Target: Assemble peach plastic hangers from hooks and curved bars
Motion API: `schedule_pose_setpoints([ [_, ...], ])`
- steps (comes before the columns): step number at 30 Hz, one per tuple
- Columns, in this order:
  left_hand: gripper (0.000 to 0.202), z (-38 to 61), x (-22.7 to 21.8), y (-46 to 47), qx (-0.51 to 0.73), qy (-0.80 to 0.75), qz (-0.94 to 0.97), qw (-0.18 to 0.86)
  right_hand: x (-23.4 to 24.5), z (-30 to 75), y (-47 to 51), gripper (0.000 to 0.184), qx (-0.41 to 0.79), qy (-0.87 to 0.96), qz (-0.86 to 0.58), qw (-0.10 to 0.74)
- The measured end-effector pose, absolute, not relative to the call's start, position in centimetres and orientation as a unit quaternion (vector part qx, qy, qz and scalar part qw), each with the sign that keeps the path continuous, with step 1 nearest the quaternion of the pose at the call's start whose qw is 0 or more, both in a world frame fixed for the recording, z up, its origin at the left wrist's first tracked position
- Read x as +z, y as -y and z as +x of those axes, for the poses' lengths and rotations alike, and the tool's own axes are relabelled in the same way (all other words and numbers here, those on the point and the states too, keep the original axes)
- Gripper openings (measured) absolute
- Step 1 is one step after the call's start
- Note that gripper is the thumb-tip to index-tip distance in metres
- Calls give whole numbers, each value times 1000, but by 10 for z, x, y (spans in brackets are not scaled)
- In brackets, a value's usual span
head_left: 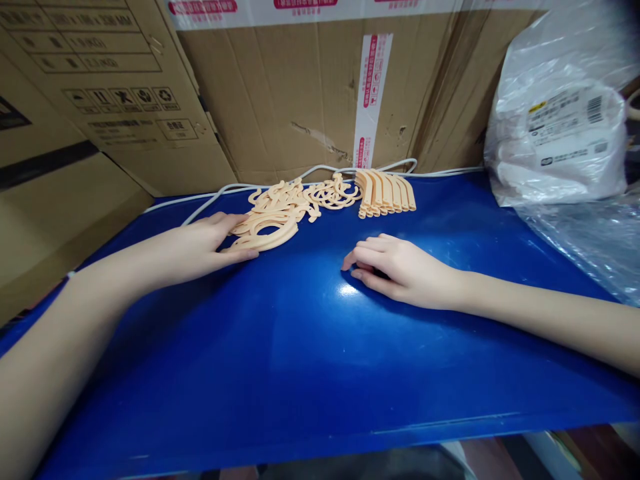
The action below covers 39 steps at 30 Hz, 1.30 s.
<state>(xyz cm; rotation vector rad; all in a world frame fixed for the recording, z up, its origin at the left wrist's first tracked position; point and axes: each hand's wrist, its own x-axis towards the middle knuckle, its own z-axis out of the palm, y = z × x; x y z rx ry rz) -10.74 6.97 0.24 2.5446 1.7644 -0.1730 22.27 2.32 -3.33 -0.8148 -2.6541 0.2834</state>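
Observation:
My left hand (213, 239) is at the left end of a pile of curved, cream-coloured strips (280, 237). Its thumb lies along the near side and its fingers reach over the far side, thumb and fingers apart. Whether it grips any strip is not clear; it appears only to touch them. My right hand (387, 267) rests on the blue tabletop, loosely curled, with a gap between thumb and fingers and nothing in it. Behind the strips is a jumble of small hooked cream pieces (283, 197). Thin curved cream pieces (336, 193) lie to their right, beside a neat stack of bent cream tubes (385, 193).
Cardboard boxes (300, 87) wall off the back and left of the blue table (310, 373). A white cable (215, 195) runs along the back edge. At the right, a clear plastic bag (560, 140) holds white labelled items and spreads onto the table.

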Motion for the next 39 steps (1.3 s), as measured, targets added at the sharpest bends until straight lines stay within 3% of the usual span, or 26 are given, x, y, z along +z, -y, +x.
schedule_pose_setpoints([
  [39, 92, -104, 2, -66, -57, -588, 807, 4, -30, 220, -22, 18, 96, 934, -294, 176],
])
